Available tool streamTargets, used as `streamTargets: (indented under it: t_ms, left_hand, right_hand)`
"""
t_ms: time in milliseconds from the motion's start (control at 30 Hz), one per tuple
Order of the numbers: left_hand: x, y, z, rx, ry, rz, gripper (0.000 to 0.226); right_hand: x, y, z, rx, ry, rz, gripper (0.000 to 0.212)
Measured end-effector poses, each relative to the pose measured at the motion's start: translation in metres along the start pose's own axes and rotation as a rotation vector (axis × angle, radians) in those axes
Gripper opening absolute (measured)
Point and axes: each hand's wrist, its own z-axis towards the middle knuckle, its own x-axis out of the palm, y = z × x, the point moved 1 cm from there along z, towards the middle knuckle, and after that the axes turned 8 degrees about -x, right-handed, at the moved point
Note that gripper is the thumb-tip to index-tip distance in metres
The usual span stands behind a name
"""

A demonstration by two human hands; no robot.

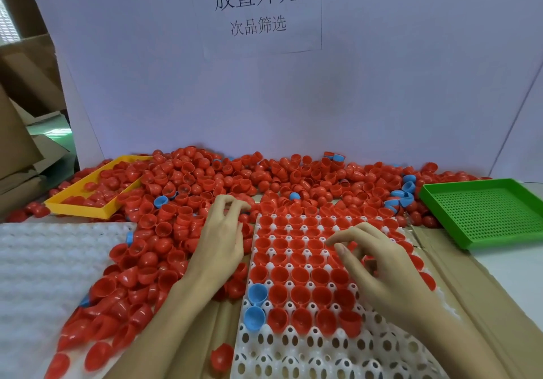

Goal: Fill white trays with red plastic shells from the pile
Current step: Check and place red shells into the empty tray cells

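The right hand (382, 261) pinches a small red plastic shell (352, 245) over the white moulded plastic tray (323, 346); seat it open side up in a free cup. Left of the tray, the left hand (221, 237), its grip narrow and curled, picks at the red shell pile (182, 190). Two blue plastic shells (256, 305) at the tray's left edge likely need removing.

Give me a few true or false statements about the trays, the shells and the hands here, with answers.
1. The green tray is full of red shells. False: it holds none.
2. Two blue shells sit in the white tray. True.
3. The yellow tray is left of the pile. True.
4. The white tray's near rows are all filled. False: they are empty.
5. The right hand is over the white tray. True.
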Motion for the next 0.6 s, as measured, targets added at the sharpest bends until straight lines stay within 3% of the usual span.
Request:
streamTargets:
  t_ms: [133, 267, 600]
  left_hand:
    - [0.003, 0.021, 0.003, -0.057, 0.120, 0.165, 0.021]
    - [0.010, 0.025, 0.002, -0.057, 0.262, 0.338, 0.027]
    - [0.015, 0.005, 0.024, -0.013, 0.123, 0.207, 0.017]
  right_hand:
    - [0.000, 0.000, 0.000, 0.000, 0.010, -0.035, 0.021]
    - [-0.001, -0.001, 0.000, 0.021, 0.012, -0.048, 0.020]
    - [0.001, -0.001, 0.000, 0.029, 0.062, -0.063, 0.015]
